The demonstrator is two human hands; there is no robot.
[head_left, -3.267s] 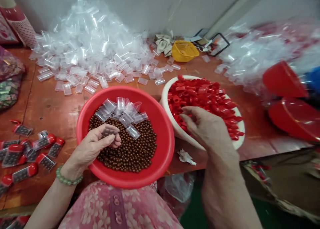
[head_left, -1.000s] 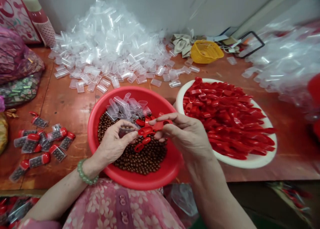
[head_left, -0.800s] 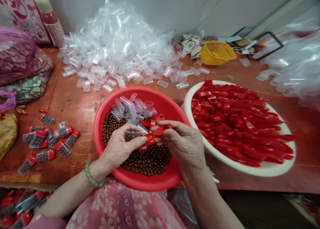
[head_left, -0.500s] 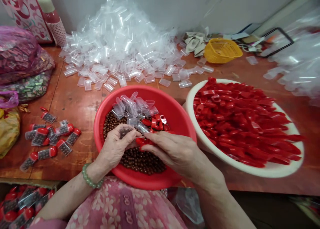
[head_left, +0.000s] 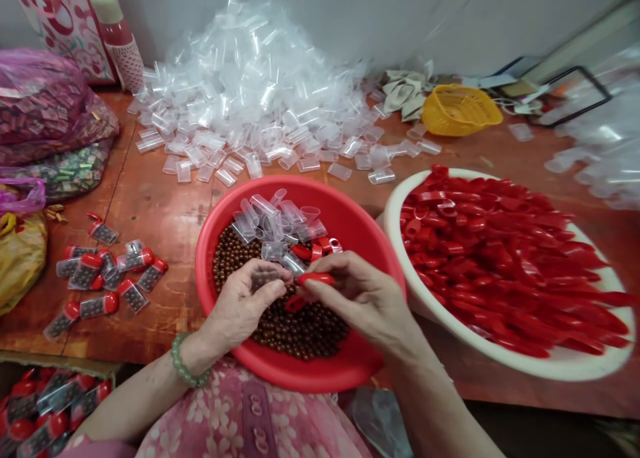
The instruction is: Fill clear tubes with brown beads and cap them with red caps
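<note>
Over the red basin point(head_left: 210, 225), my left hand point(head_left: 245, 301) is closed around a clear plastic tube point(head_left: 267, 276) that has dark beads inside, partly hidden by the fingers. My right hand point(head_left: 363, 298) pinches a red plastic cap point(head_left: 319, 280) a little to the right of the tube, apart from it. Another red piece point(head_left: 295, 303) shows just below that cap; whether it is joined to it I cannot tell. Shiny brown beads point(head_left: 295, 335) cover the basin's bottom. Loose clear tubes point(head_left: 270, 215) and a few red caps point(head_left: 325, 245) lie on the beads at the far side.
To the right stands a white basin point(head_left: 400, 245) heaped with red caps point(head_left: 490, 258). A pile of clear tubes point(head_left: 260, 91) rises against the wall. Filled red-capped tubes point(head_left: 100, 306) lie on the left, more in a box point(head_left: 45, 411) below. Behind sits a yellow basket point(head_left: 460, 111).
My right hand has drawn back to the right with the red cap, leaving a gap from the tube in my left hand. The whole view has shifted slightly.
</note>
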